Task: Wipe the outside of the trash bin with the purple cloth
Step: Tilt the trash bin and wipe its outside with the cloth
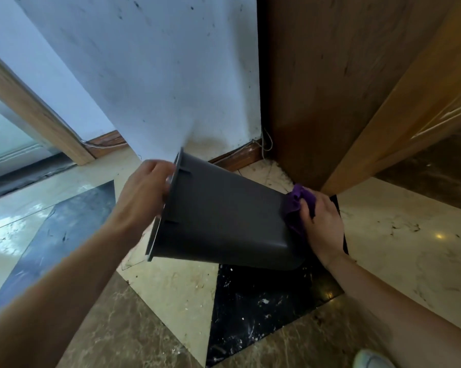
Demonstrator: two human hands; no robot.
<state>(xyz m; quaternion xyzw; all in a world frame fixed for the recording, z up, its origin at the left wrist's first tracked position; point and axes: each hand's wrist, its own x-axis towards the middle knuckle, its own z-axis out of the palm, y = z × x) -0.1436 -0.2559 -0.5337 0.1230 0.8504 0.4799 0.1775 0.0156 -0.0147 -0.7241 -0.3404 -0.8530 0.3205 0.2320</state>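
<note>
A dark grey plastic trash bin (224, 216) is held tipped on its side above the floor, its open rim to the left and its base to the right. My left hand (141, 195) grips the rim, fingers curled over the edge. My right hand (322, 221) presses a bunched purple cloth (297, 205) against the bin's base end. The inside of the bin is hidden.
A marked white wall (157, 75) stands right behind the bin, with a dark wooden panel (330, 88) and an orange-brown door frame (399, 107) to the right. The tiled floor (171, 288) is dusty with specks. A light shoe (370, 359) shows at the bottom right.
</note>
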